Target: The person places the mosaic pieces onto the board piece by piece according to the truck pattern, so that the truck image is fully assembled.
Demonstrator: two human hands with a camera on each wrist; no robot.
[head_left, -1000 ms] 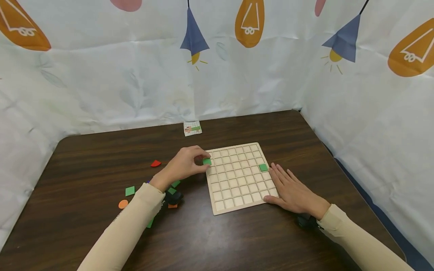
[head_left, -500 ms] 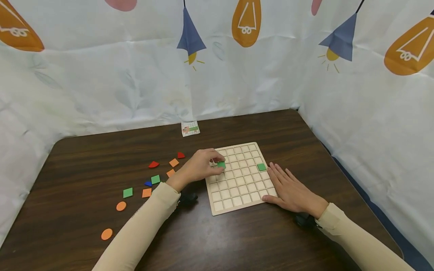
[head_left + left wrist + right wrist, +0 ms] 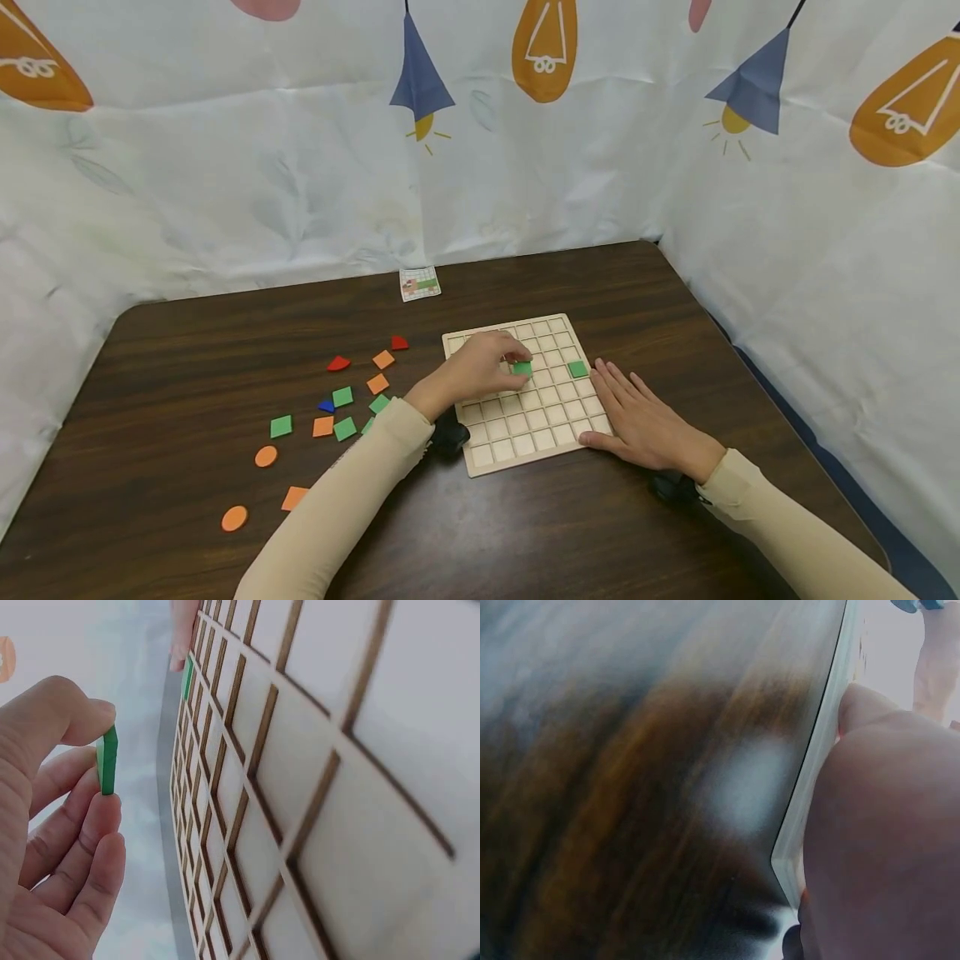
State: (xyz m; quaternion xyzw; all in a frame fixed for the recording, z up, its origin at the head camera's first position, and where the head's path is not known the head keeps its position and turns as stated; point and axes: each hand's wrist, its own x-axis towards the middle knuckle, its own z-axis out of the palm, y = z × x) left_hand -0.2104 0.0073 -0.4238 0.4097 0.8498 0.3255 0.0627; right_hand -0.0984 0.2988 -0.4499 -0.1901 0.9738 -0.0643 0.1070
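Note:
My left hand (image 3: 483, 367) is over the pale wooden grid board (image 3: 551, 417), pinching a green square tile (image 3: 522, 368) between thumb and fingers. In the left wrist view that held tile (image 3: 107, 761) is seen nearly edge-on, apart from the board's surface (image 3: 367, 855). Another green square (image 3: 577, 369) sits in a cell near the board's right edge. Flat against that right edge lies my right hand (image 3: 648, 425), fingers stretched out, the thumb at the lower right corner. The right wrist view shows mostly the thumb side of the right hand (image 3: 889, 825) by the board's edge (image 3: 817, 750).
Left of the board, loose pieces are scattered on the dark table (image 3: 187, 375): green squares (image 3: 281, 427), orange squares (image 3: 323, 427), orange discs (image 3: 235, 518), red pieces (image 3: 339, 363) and a blue piece (image 3: 326, 406). A small printed card (image 3: 420, 284) lies at the back edge before a curtain.
My left hand has carried the green tile rightward, from the board's left edge to over its middle. The right hand has stayed at the right edge.

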